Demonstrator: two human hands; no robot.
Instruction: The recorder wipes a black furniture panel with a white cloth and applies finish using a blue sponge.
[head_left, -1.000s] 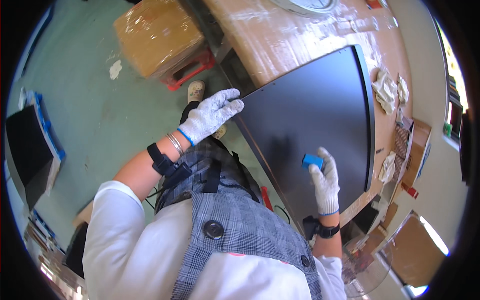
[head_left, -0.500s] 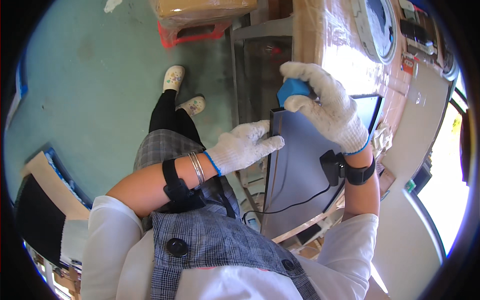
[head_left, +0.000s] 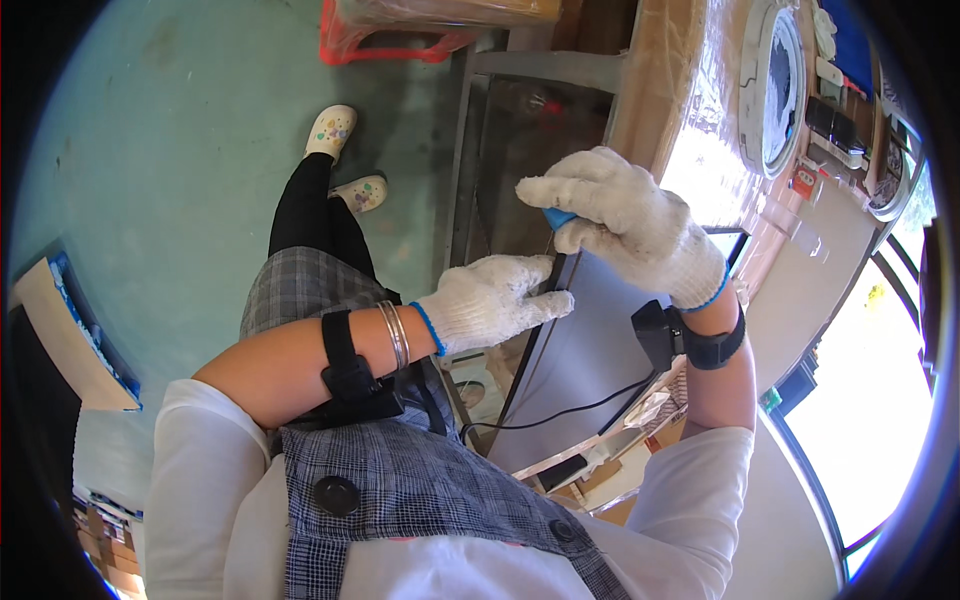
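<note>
A large flat grey panel [head_left: 580, 335] with a thin dark frame, perhaps a screen, stands tilted before me. My left hand [head_left: 495, 303], in a white knit glove, grips its left edge, thumb across the face and fingers at the side. At the panel's upper left corner, my right hand [head_left: 630, 222], gloved alike, pinches a small blue block [head_left: 558, 217] between thumb and fingers. Most of the block is hidden by the glove. A black device on a strap [head_left: 710, 342] sits on my right wrist, and its dark cable [head_left: 560, 412] hangs across the panel.
Beyond the panel lies a plastic-wrapped carton surface [head_left: 690, 130] bearing a white ring-shaped part [head_left: 775, 90]. A metal frame [head_left: 545, 66] stands left of it. A red stool [head_left: 400, 48] is on the green floor [head_left: 180, 200]. Cardboard pieces [head_left: 620, 480] lie below the panel.
My right hand has moved left and slightly down with the blue block, which is now more covered by the fingers. The view has shifted; my left hand stays at the panel's edge.
</note>
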